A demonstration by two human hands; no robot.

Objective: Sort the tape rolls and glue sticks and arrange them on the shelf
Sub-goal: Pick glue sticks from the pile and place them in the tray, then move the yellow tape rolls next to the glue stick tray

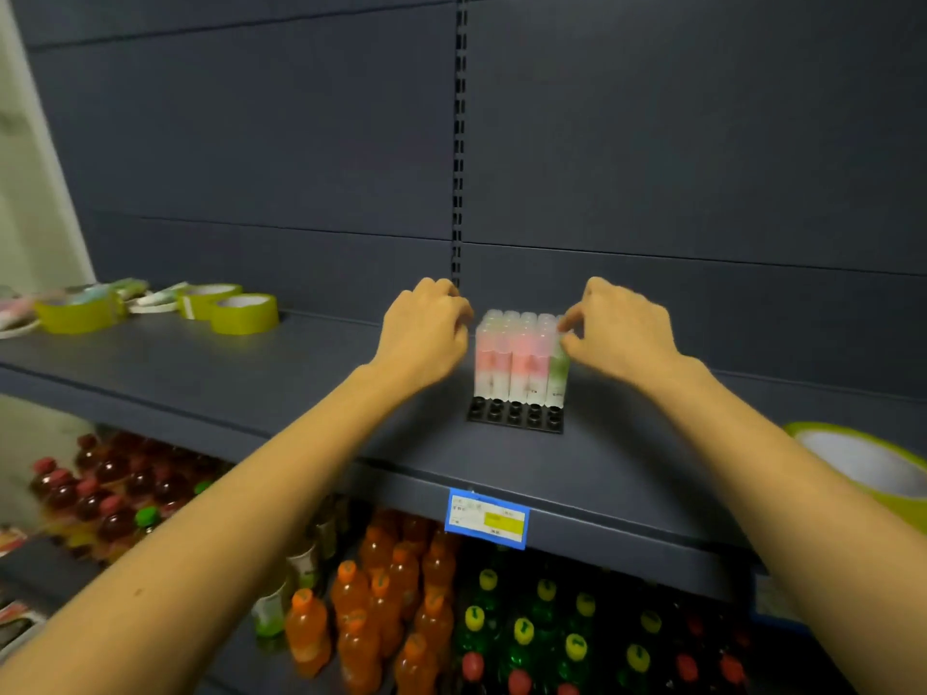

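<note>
A block of glue sticks (pixel 516 358), mostly pink with one green at the right front, stands upright in a black holder tray (pixel 516 418) on the dark shelf (pixel 251 388). My left hand (pixel 426 328) sits at the block's left side with curled fingers touching the sticks. On the right, my right hand (pixel 617 328) pinches the top of the green glue stick (pixel 558 368). Yellow-green tape rolls (pixel 244 313) lie at the shelf's far left, mixed with other tape rolls (pixel 150 295).
A large yellow-green tape roll (pixel 873 469) sits at the right edge of the shelf. A blue price tag (pixel 486 519) hangs on the shelf front. Below, bottled drinks (pixel 381 609) fill the lower shelf. The holder's front row of sockets is bare.
</note>
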